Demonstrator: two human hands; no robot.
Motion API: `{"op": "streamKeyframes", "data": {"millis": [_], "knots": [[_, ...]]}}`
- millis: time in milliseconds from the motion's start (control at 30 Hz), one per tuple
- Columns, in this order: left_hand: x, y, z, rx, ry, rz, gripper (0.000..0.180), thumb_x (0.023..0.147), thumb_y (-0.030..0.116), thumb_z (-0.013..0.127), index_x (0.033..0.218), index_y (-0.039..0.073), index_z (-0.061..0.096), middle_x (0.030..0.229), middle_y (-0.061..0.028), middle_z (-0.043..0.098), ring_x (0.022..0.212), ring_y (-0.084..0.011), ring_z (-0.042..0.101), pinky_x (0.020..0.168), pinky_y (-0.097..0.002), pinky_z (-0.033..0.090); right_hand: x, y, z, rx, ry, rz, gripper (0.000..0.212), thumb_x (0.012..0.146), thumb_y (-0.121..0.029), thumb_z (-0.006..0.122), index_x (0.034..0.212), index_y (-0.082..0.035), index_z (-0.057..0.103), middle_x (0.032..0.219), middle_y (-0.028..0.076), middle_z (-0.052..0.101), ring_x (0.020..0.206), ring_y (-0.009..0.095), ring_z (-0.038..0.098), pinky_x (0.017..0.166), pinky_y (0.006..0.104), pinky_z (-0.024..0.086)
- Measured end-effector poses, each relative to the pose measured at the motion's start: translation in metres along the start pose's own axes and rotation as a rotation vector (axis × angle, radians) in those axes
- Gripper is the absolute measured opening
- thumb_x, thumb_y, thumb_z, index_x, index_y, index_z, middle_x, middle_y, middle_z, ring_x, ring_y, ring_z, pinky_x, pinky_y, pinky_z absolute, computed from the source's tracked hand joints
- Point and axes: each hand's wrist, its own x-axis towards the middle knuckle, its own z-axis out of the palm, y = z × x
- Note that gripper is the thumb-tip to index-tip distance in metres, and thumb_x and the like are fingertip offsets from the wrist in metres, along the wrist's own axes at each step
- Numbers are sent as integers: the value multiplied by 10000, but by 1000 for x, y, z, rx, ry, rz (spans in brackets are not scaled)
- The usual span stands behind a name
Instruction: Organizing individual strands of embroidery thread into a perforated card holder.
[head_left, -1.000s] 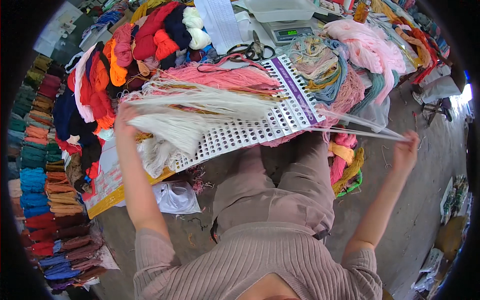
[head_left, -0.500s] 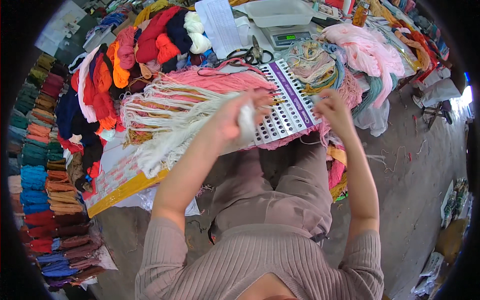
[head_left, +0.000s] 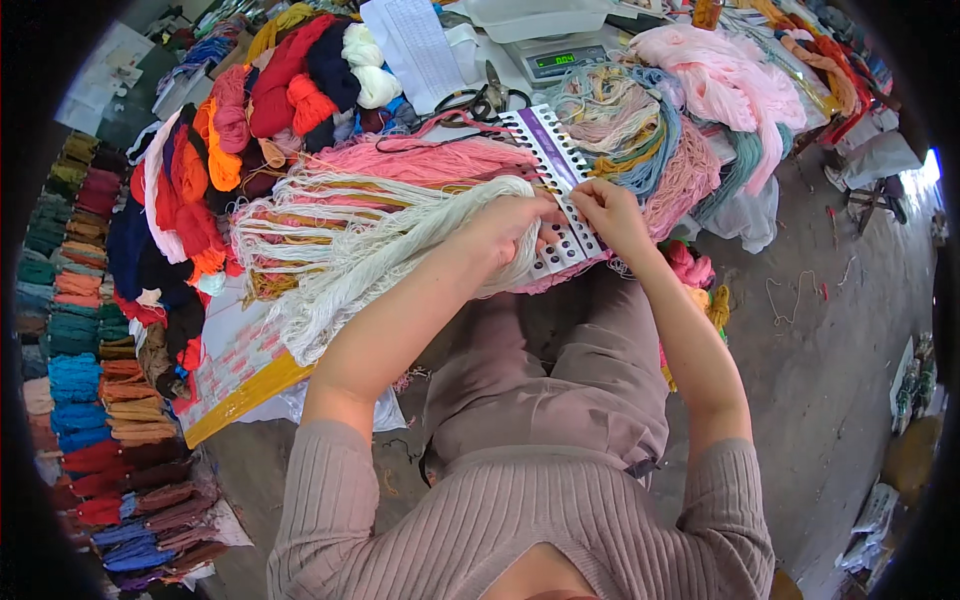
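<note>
My left hand (head_left: 512,228) is closed round the looped end of a thick white thread skein (head_left: 400,240), with its fingertips over a white punched card (head_left: 548,150). The card has a purple strip and rows of round holes, and strands from the left run up to it. At the card's right edge my right hand (head_left: 608,214) pinches, thumb against fingers; whatever it grips is too small to make out. Beneath the white skein lie bundles of white and ochre strands, with pink thread (head_left: 430,158) behind them.
Scissors (head_left: 492,92) lie behind the card, near a digital scale (head_left: 553,62) bearing a clear tray. Tangled multicoloured thread (head_left: 620,125) and a pale pink skein (head_left: 715,75) are heaped at right. Red and orange skeins (head_left: 200,200) pile up at left. A paper sheet (head_left: 412,50) stands behind.
My right hand has come left and down to the card's edge. My left hand has moved right, and the white loop once blurred over it now hangs around it at the card.
</note>
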Motion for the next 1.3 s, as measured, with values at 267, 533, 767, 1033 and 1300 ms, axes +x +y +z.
{"op": "streamKeyframes", "data": {"millis": [267, 533, 767, 1033, 1300], "knots": [[20, -8, 1, 245, 94, 48, 187, 833, 168, 534, 859, 25, 652, 708, -78, 638, 515, -114, 517, 448, -235, 392, 7, 3, -4, 62, -125, -28, 216, 802, -177, 625, 898, 14, 596, 683, 57, 613, 586, 94, 538, 546, 247, 428], [10, -12, -46, 213, 165, 198, 269, 869, 255, 550, 916, 5, 639, 783, -49, 665, 484, -82, 467, 459, -230, 379, 2, -1, 3, -28, -103, -63, 165, 819, -131, 616, 886, -20, 514, 629, -14, 507, 573, 49, 457, 513, 218, 366], [9, -6, -43, 147, 199, 142, 221, 846, 259, 601, 883, 45, 640, 699, -33, 631, 474, -68, 475, 407, -213, 357, -9, 4, 7, -151, -21, -107, 208, 784, -197, 626, 878, -20, 573, 741, 144, 618, 691, 274, 604, 628, 352, 456], [-48, 42, -23, -49, -47, 330, 197, 836, 141, 557, 994, 25, 571, 644, -17, 553, 460, -73, 430, 459, -223, 374, -12, 12, 6, 121, 18, -26, 165, 840, -173, 594, 883, -14, 579, 702, 41, 593, 627, 102, 531, 555, 241, 396], [-9, -3, -49, 239, 217, 331, 160, 823, 170, 581, 856, 14, 597, 627, -27, 555, 489, -93, 484, 405, -234, 370, -16, -7, 14, -108, -51, -7, 220, 879, -259, 520, 924, -47, 558, 712, 81, 611, 672, 208, 595, 620, 321, 445]]}}
